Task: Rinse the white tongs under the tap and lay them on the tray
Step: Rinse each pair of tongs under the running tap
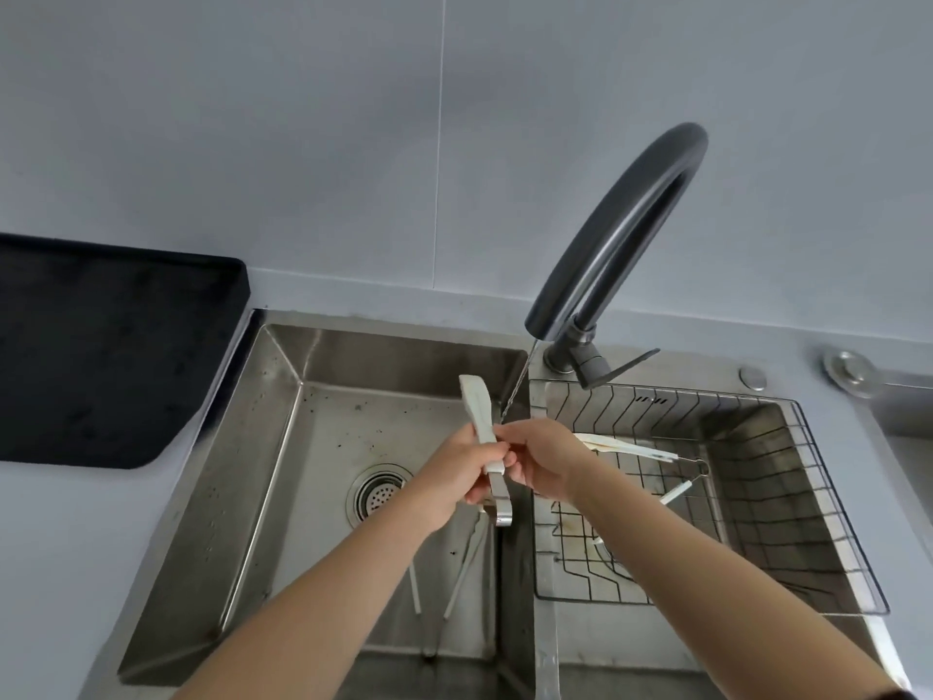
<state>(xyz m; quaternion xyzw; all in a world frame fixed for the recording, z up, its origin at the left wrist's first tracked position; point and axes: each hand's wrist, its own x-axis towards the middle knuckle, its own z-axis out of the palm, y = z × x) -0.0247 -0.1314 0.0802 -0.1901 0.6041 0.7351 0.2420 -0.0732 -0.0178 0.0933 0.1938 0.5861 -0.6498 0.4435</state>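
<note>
- Fingers [515,430] of my left hand [452,479] and right hand [542,462] curl round the white plastic tongs with a steel hinge [478,414], gripping mid-length.
- Wet plastic could slip into the stainless-steel sink basin [282,421] if that grip slackens.
- White tips rise just above my knuckles, beside the thin stream [517,381] from the dark curved tap [621,234]; the black rectangular tray [101,356] lies well apart, left.

Both arms reach over the sink [282,447]: the left grip [467,472] curls round the white tongs [479,411], the right grip [540,462] pinches them just beside it. A thin stream from the dark tap [621,229] meets them there. The black tray [101,356] sits on the table, well apart.
</note>
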